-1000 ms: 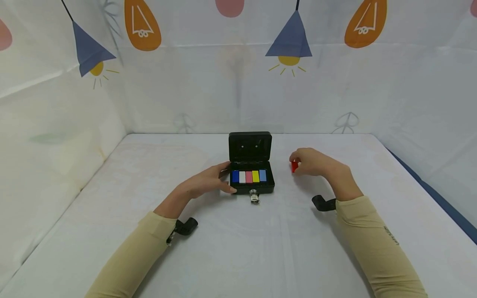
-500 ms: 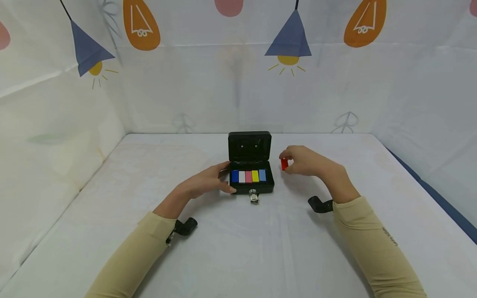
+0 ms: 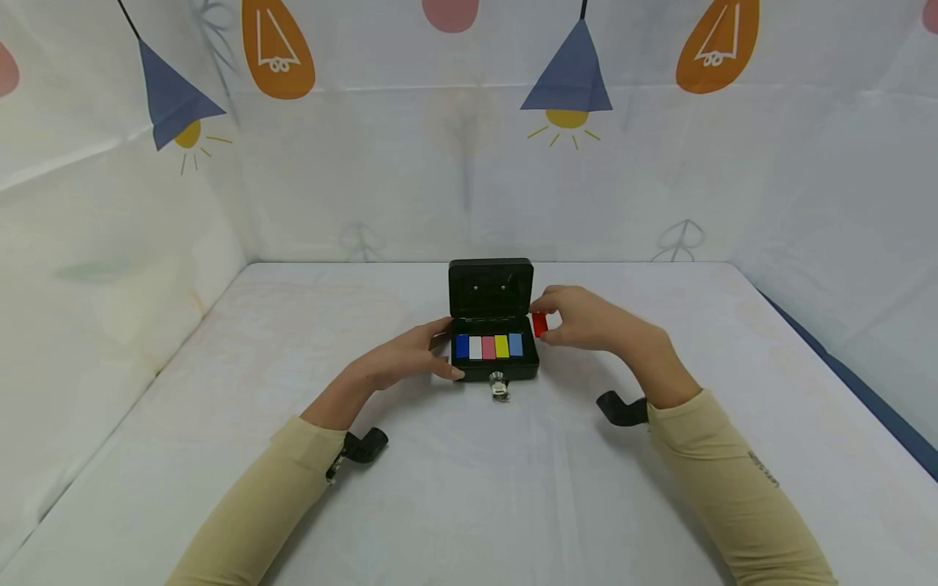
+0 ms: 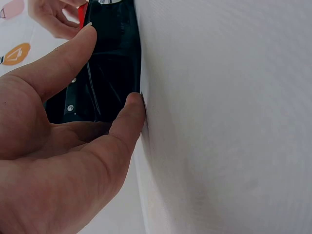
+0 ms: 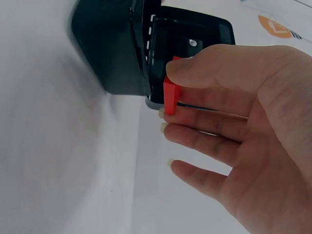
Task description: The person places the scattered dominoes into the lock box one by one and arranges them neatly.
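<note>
An open black cash box (image 3: 523, 370) stands with its lid (image 3: 491, 286) raised. Inside it, a row of coloured blocks (image 3: 489, 347) runs from dark blue through white, pink and yellow to light blue. My left hand (image 3: 399, 358) grips the box's left end, thumb at the front corner and fingers farther back. Between thumb and fingertips my right hand (image 3: 586, 319) pinches a red block (image 5: 170, 95), held upright beside the box's right edge. In the right wrist view the block overlaps the lid, and the other fingers are spread below it.
A metal lock (image 3: 499, 387) with a key sticks out of the box's front. The white-covered table (image 3: 469, 488) meets a printed cloth backdrop (image 3: 366, 163) behind the box. Black camera mounts (image 3: 621, 408) project from both wrists.
My right hand has moved left with the red block, from apart from the box to its right edge. My left hand and the box have stayed put.
</note>
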{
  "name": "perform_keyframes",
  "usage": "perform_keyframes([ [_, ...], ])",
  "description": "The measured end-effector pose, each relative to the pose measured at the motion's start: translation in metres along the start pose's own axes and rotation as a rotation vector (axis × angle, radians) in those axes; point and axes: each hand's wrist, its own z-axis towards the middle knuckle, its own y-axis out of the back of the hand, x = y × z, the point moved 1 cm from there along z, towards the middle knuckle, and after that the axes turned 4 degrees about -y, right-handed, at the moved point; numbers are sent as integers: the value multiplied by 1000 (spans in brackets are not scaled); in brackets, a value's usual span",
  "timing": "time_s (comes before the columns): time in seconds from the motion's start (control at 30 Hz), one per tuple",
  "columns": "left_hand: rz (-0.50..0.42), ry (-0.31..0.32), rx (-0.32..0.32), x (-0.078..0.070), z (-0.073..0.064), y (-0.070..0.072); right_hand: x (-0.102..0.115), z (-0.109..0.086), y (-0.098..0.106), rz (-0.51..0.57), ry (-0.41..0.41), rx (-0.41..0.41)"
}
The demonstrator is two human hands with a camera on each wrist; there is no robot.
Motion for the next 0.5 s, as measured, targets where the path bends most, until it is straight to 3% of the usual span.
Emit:
perform_keyframes([
  [0.5, -28, -19, 9, 3, 3, 1, 18, 4, -15, -43, 60, 21],
])
